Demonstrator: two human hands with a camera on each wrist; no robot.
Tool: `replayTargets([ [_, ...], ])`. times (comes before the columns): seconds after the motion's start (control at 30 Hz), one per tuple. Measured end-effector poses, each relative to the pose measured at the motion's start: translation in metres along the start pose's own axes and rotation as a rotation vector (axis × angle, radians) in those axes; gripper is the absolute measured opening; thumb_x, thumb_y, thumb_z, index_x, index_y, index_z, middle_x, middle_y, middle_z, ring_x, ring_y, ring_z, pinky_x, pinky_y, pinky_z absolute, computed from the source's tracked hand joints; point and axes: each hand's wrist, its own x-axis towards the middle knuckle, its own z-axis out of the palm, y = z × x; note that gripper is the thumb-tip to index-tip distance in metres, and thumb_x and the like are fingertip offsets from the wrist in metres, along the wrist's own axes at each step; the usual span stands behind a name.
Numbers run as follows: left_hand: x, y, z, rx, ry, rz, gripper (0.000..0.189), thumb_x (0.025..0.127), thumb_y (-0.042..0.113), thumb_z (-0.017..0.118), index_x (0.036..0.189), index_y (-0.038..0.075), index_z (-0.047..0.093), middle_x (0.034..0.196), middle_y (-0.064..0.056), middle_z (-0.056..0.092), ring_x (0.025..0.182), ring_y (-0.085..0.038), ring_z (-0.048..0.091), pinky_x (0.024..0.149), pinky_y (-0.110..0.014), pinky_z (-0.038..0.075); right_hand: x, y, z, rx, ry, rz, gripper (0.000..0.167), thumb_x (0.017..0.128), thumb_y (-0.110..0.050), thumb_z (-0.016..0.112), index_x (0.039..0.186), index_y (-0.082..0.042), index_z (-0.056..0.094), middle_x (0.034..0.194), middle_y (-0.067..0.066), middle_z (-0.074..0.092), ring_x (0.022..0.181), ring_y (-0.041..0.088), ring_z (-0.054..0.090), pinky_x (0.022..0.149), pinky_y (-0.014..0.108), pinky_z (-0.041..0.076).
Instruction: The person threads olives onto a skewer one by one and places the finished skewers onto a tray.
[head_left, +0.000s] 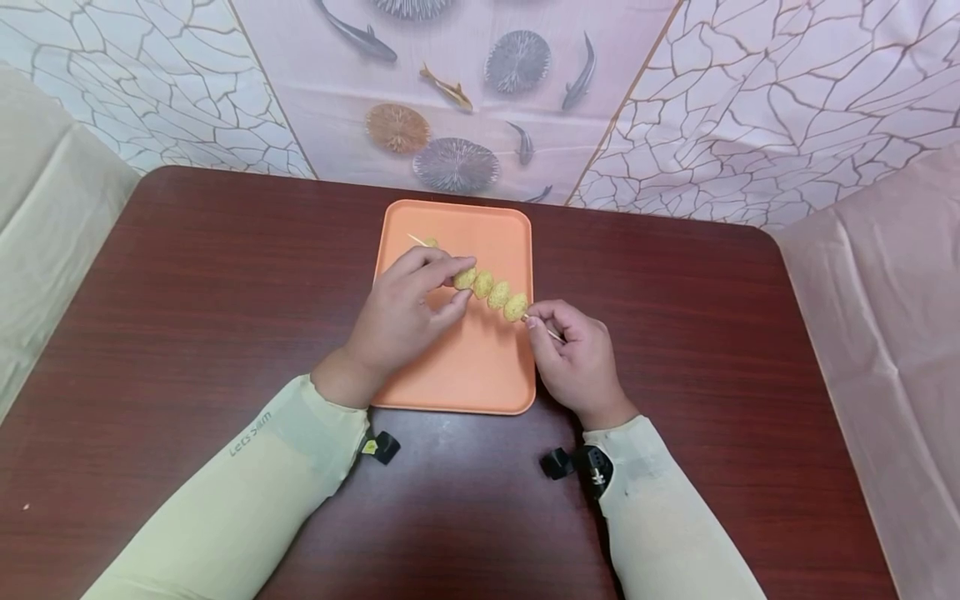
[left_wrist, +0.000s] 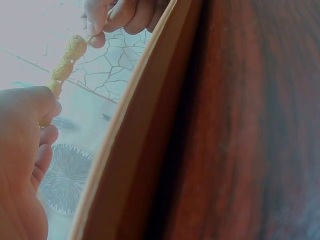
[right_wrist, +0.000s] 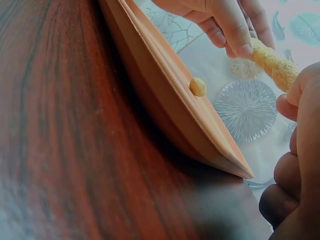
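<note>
A thin wooden skewer (head_left: 556, 337) slants above an orange tray (head_left: 453, 387), threaded with several yellow, rough-skinned balls (head_left: 498, 295). My left hand (head_left: 397, 317) pinches the leftmost visible ball between thumb and fingers. The skewer's bare tip pokes out beyond that hand at the upper left. With thumb and curled fingers, my right hand (head_left: 576, 354) grips the stick's lower right end, just past the last ball. One loose yellow ball (right_wrist: 198, 87) lies on the tray in the right wrist view. Part of the skewer is hidden behind my left fingers.
The tray stands on a dark red-brown wooden table (head_left: 712, 375), near its back edge. Behind the table hangs a patterned cloth (head_left: 517, 108) with fish prints. Pale cloths (head_left: 885, 333) flank both sides. A small whitish speck lies at the table's left.
</note>
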Motion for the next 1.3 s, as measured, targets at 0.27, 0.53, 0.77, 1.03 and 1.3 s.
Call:
replayTargets([
  [0.27,0.005,0.005,-0.007,-0.038,-0.062,-0.053,0.045,0.098,0.013,0.088,0.142,0.009,0.078,0.119,-0.01,0.073,0.102,-0.022,0.071,0.094,-0.036,0.063,0.001,0.002,-0.002,-0.05,0.018,-0.008,0.01,0.107,-0.012,0.074,0.103,-0.006,0.08,0.063,-0.003,0.049,0.054,0.007,0.043,0.053,0.019,0.036],
  [0.53,0.022,-0.007,-0.03,0.003,-0.048,-0.135,0.046,0.096,0.018,0.089,0.139,0.006,0.077,0.113,-0.014,0.076,0.103,-0.027,0.075,0.094,-0.042,0.064,0.0,0.004,-0.003,-0.082,0.042,0.01,0.012,0.108,-0.014,0.073,0.103,-0.006,0.08,0.062,-0.004,0.049,0.052,0.007,0.044,0.052,0.021,0.037],
  [0.77,0.054,-0.022,-0.05,0.14,-0.239,-0.396,0.04,0.101,0.03,0.08,0.135,0.009,0.076,0.123,-0.012,0.076,0.114,-0.032,0.074,0.101,-0.05,0.061,0.002,0.004,-0.003,-0.093,0.085,0.074,0.014,0.108,-0.016,0.073,0.102,-0.005,0.08,0.064,-0.002,0.053,0.055,0.008,0.046,0.052,0.019,0.037],
  [1.03,0.082,-0.044,-0.046,0.215,-0.522,-0.482,0.056,0.104,0.036,0.065,0.153,0.01,0.064,0.135,-0.017,0.072,0.118,-0.035,0.068,0.107,-0.054,0.056,0.002,0.005,-0.005,-0.105,0.139,0.111,0.011,0.106,-0.013,0.072,0.103,-0.007,0.08,0.064,-0.002,0.053,0.055,0.006,0.046,0.053,0.018,0.037],
  [1.3,0.085,-0.058,-0.031,0.297,-0.741,-0.38,0.057,0.1,0.032,0.068,0.15,0.004,0.064,0.114,-0.015,0.074,0.118,-0.032,0.067,0.116,-0.049,0.054,0.003,0.005,-0.006,-0.082,0.154,0.141,0.009,0.106,-0.012,0.072,0.103,-0.007,0.079,0.063,-0.001,0.052,0.055,0.005,0.045,0.052,0.019,0.036],
])
